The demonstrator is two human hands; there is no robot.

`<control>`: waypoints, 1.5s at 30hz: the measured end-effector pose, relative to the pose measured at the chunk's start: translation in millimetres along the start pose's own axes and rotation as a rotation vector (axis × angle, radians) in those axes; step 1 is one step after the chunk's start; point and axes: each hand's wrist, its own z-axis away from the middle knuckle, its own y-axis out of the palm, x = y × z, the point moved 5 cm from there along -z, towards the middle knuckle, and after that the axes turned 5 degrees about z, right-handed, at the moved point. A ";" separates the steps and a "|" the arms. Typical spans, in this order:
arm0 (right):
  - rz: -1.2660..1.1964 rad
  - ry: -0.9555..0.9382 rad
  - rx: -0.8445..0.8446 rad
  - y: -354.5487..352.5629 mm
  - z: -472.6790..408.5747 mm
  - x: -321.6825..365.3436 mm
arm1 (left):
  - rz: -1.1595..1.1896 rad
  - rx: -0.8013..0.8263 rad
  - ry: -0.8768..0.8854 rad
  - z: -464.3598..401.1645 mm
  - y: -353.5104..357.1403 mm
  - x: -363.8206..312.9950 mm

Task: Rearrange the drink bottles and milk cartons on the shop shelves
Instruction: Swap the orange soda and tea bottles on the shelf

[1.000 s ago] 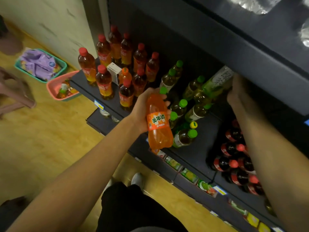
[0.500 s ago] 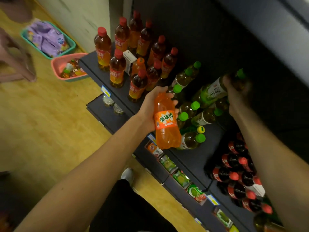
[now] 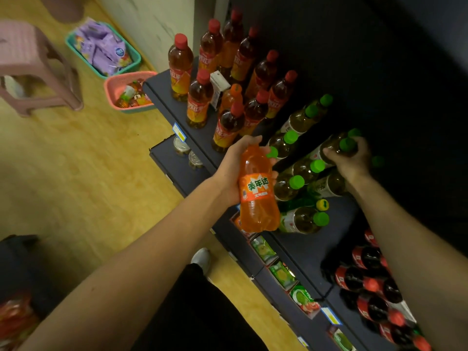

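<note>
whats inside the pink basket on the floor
The pink basket holds a few small bottles or packets in red, orange and white. Its far wall and the shelf corner hide the rest.

Dim indoor light; the floor point(image 3: 76, 158) at 9 o'clock is brightest, the shelf back point(image 3: 379, 72) at 2 o'clock falls black. Edges bow, softly blurred.

Dark shelf point(image 3: 304, 252) w/ red-cap tea bottles point(image 3: 200, 102), green-cap bottles point(image 3: 301, 219), cola bottles point(image 3: 364, 279)

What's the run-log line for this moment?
left hand: grips orange soda bottle, off shelf | right hand: grips green-capped tea bottle among the green-capped row | shelf: bare patch beside cola bottles
</note>
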 end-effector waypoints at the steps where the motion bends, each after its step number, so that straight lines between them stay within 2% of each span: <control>1: 0.021 -0.011 0.007 2.6 -1.0 -0.6 | -0.010 -0.006 -0.002 -0.8 -0.4 0.6; 8: 0.245 -0.047 0.085 13.5 -9.5 2.5 | -0.038 -0.013 -0.007 -7.2 -1.2 8.2; 17: 0.269 0.013 0.157 13.8 -20.7 7.5 | -0.085 -0.031 -0.020 -5.0 2.3 6.3; 21: 0.140 0.003 0.168 8.2 -12.2 6.1 | -0.124 -0.028 -0.045 1.0 8.5 4.5; 28: -0.153 -0.206 -0.067 -21.6 69.4 19.0 | -0.254 -0.005 -0.106 17.9 18.2 -2.9; 33: -0.320 -0.274 -0.020 -8.3 152.1 50.2 | -0.406 0.017 -0.093 25.3 23.5 -8.8; 40: -0.339 -0.010 0.220 40.2 221.5 77.6 | -0.533 0.086 -0.170 26.7 34.7 -18.6; 42: -0.347 0.040 0.227 54.3 232.7 86.7 | -0.564 0.100 -0.184 30.3 33.7 -26.8; 45: -0.368 0.086 0.151 74.9 245.3 104.1 | -0.573 0.115 -0.190 39.6 21.0 -43.9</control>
